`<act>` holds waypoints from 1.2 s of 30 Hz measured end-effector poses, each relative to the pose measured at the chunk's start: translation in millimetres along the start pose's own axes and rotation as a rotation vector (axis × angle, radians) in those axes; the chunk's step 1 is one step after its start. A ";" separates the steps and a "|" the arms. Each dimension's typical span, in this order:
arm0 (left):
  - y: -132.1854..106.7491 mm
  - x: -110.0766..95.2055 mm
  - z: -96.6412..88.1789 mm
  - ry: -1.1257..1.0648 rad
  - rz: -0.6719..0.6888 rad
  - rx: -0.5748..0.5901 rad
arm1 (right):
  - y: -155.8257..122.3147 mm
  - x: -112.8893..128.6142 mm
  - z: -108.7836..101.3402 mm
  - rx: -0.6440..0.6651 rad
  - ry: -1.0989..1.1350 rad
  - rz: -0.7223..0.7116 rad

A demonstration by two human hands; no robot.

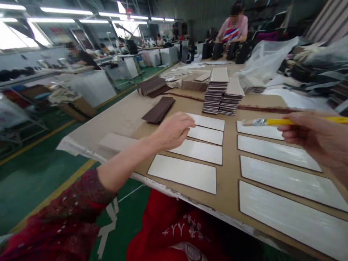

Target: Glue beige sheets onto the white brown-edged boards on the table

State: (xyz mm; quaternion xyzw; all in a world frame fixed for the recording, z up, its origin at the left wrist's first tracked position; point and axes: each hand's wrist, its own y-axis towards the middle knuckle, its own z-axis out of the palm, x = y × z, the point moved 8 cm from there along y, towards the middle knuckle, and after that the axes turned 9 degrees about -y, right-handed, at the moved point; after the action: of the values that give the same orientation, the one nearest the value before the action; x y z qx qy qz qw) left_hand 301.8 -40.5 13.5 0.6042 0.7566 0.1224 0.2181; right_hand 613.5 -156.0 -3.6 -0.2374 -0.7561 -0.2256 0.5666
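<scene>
My right hand [310, 134] grips a yellow-handled paintbrush [274, 122]. Its pale bristles point left, over the farthest white strip of the right column. Below that hand lie more long white strips [280, 170] with dark edges and a wet-looking shine. My left hand [176, 131] is over the left ends of the white strips [205, 135] in the left column. Its fingers are loosely bent and a little apart, with nothing visible between them; whether they touch a strip I cannot tell. The nearest strip [185, 173] on that side lies flat and uncovered.
Dark brown strips [159, 110] lie beyond my left hand. Tall stacks of pale-topped strips [216, 90] stand farther back, beside a brown pile [153, 86]. Clear plastic sheeting [272, 59] is heaped at the back right. A co-worker [235, 27] stands at the table's far end.
</scene>
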 end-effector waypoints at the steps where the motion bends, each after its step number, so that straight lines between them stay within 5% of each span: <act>1: -30.7 -3.2 -9.9 -0.035 -0.032 -0.036 | -10.5 0.0 11.4 0.045 0.012 0.014; 6: -161.6 -8.1 -4.4 -0.114 -0.359 -0.080 | -64.1 4.7 95.8 0.295 0.048 0.129; 10: -207.7 -3.0 16.0 -0.100 -0.519 -0.025 | -96.3 15.9 164.5 0.525 0.060 0.169; 17: -203.3 4.6 18.7 -0.150 -0.485 0.054 | -124.3 14.0 219.3 0.606 0.099 0.224; 28: -213.7 11.7 19.8 -0.264 -0.480 -0.158 | -142.9 3.5 256.1 0.620 0.081 0.171; 36: -213.1 12.4 17.3 -0.293 -0.467 -0.201 | -143.2 -7.9 269.5 0.615 -0.095 0.176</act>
State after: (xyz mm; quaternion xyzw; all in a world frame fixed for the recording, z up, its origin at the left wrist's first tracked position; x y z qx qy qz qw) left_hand 124.5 -81.0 -99.5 0.4003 0.8196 0.0545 0.4062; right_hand 325.3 -104.8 -90.5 -0.1298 -0.7910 0.0747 0.5931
